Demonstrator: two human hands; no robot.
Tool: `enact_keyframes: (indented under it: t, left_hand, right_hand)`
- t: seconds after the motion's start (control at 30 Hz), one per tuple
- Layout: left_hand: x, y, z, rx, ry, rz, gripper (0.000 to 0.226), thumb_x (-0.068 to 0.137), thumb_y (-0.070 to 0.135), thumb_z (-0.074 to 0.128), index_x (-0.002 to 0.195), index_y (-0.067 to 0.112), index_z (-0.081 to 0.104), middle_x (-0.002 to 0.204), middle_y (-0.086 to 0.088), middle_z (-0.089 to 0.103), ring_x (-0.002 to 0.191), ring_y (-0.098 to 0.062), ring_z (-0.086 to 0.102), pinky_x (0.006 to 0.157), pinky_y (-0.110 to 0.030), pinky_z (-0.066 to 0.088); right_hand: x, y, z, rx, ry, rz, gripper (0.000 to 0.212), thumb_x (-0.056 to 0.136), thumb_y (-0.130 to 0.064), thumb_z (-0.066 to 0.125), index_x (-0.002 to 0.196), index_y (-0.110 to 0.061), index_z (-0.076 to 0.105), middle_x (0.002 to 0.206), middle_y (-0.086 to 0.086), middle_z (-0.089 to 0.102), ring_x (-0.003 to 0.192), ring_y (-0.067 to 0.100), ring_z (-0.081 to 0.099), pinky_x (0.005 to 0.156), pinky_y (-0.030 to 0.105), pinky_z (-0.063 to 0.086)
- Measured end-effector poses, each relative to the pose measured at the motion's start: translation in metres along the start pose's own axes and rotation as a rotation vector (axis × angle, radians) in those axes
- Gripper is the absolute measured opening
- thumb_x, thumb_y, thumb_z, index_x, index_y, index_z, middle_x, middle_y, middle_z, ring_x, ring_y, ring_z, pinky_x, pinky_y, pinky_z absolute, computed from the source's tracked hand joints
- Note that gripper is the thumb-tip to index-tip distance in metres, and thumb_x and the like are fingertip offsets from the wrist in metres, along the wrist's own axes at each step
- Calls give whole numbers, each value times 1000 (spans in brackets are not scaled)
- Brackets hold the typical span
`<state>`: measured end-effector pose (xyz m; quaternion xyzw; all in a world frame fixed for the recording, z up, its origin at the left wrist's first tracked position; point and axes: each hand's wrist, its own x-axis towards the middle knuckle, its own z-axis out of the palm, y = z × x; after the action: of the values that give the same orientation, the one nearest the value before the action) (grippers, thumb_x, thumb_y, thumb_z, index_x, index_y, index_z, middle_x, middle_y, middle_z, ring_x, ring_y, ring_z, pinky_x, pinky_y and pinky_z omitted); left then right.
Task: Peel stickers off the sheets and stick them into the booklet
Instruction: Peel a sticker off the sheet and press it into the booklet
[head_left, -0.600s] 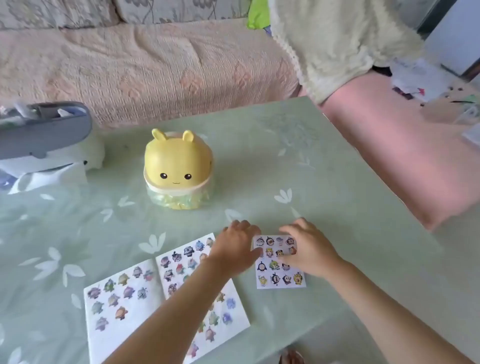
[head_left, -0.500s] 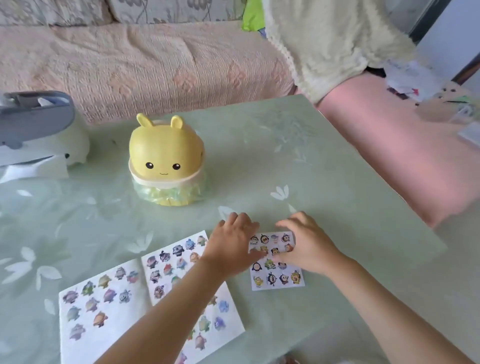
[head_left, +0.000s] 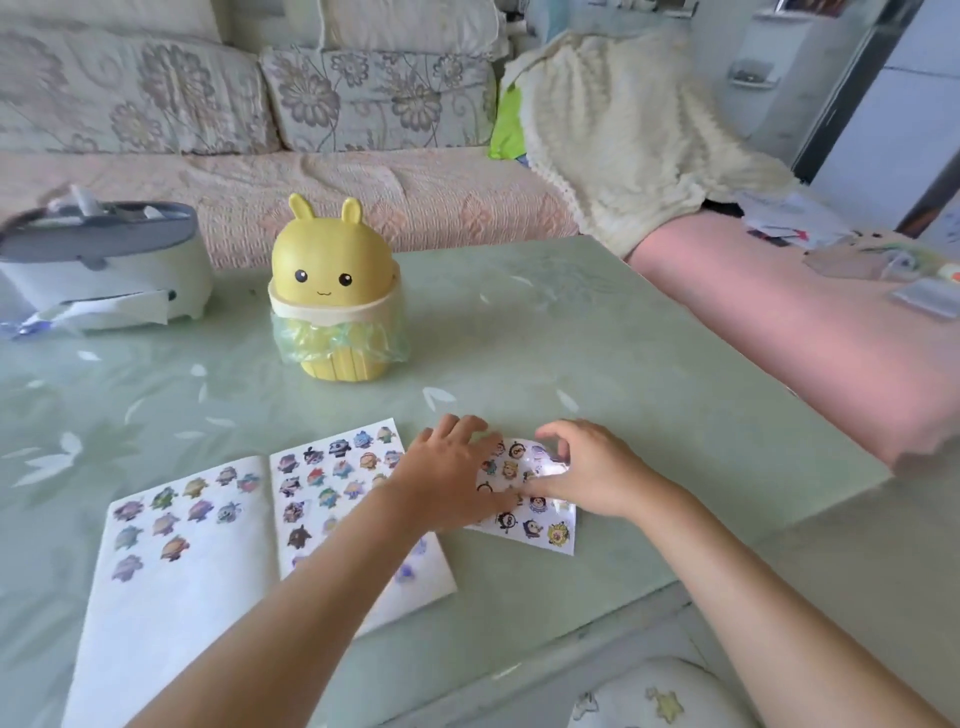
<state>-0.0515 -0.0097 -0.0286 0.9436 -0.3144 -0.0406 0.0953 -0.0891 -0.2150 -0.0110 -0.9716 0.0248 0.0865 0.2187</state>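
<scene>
A small sticker sheet (head_left: 540, 525) with cartoon characters lies on the green table (head_left: 597, 364) near its front edge. My left hand (head_left: 452, 473) lies flat on the sheet's left part, fingers spread, pressing it down. My right hand (head_left: 587, 467) is over the sheet's upper right, thumb and forefinger curled close together at a sticker near the top edge, which seems slightly lifted. The open booklet (head_left: 208, 545) lies left of the sheet, with several stickers on both pages; my left forearm crosses its right page.
A yellow bunny-shaped bin (head_left: 332, 291) with a plastic liner stands at the table's middle. A grey-lidded white tissue box (head_left: 104, 270) sits at the back left. A sofa runs behind and a pink-covered seat lies to the right.
The camera has tilted up and moved closer. My right hand's fingers have curled into a pinch at the sheet's top right. My left hand stays pressed on the sheet.
</scene>
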Motion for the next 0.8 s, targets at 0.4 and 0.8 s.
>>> enact_keyframes:
  t: [0.4, 0.8]
  left_hand:
    - [-30, 50, -58, -227, 207, 13, 27, 94, 34, 62, 120, 29, 66, 108, 6, 68, 105, -17, 57, 87, -29, 40]
    - [-153, -43, -106, -540, 199, -309, 5, 93, 35, 63, 97, 37, 65, 90, 13, 70, 74, -6, 66, 65, -25, 54]
  right_hand:
    - [-52, -12, -42, 403, 12, -77, 32, 68, -13, 88, 86, -27, 65, 85, -7, 73, 74, 12, 68, 71, 33, 55]
    - [-46, -150, -15, 614, -40, -313, 23, 88, -12, 76, 109, -19, 69, 83, 5, 77, 80, 8, 72, 79, 15, 51]
